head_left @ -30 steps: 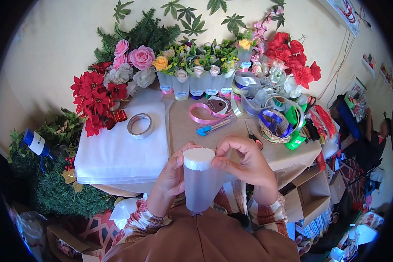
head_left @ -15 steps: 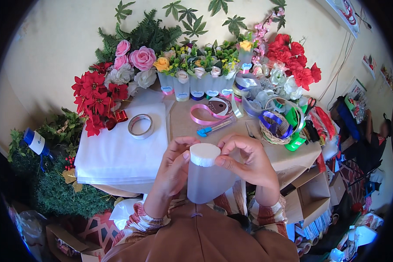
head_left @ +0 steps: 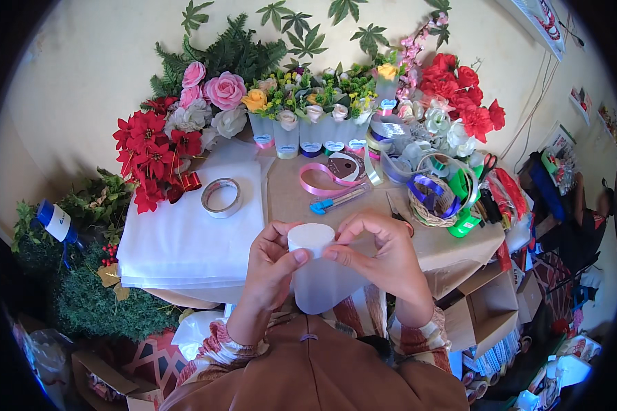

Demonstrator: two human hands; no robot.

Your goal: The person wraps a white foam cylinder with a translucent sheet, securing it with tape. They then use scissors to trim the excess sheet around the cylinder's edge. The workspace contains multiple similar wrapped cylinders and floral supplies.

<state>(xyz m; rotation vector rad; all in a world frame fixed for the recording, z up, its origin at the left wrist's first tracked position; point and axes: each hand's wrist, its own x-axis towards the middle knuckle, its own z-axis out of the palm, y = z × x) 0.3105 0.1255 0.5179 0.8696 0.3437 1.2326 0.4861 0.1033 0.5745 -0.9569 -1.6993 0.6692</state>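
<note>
In front of my chest I hold a white foam disc (head_left: 311,236) at the top of a frosted translucent sheet (head_left: 325,284), which is curved like a tube. My left hand (head_left: 271,264) pinches the disc's left side, its thumb on the near rim. With thumb and forefinger, my right hand (head_left: 380,260) grips the right side, where disc and sheet meet. How far the sheet wraps round the disc's far side is hidden. Just beyond lie a blue cutter knife (head_left: 336,201), a pink ribbon roll (head_left: 315,179) and scissors (head_left: 399,212).
White sheets (head_left: 178,253) are stacked at left with a tape roll (head_left: 221,198) on top. Frosted vases of flowers (head_left: 310,133) line the back. At right stands a wicker basket (head_left: 432,212) with ribbon. Red flowers (head_left: 147,151) rise at far left; a cardboard box (head_left: 483,312) sits below right.
Both hands have shifted slightly left with the disc and sheet. The disc's top now faces me flatter, and my left thumb sits further over its rim. More of the scissors shows.
</note>
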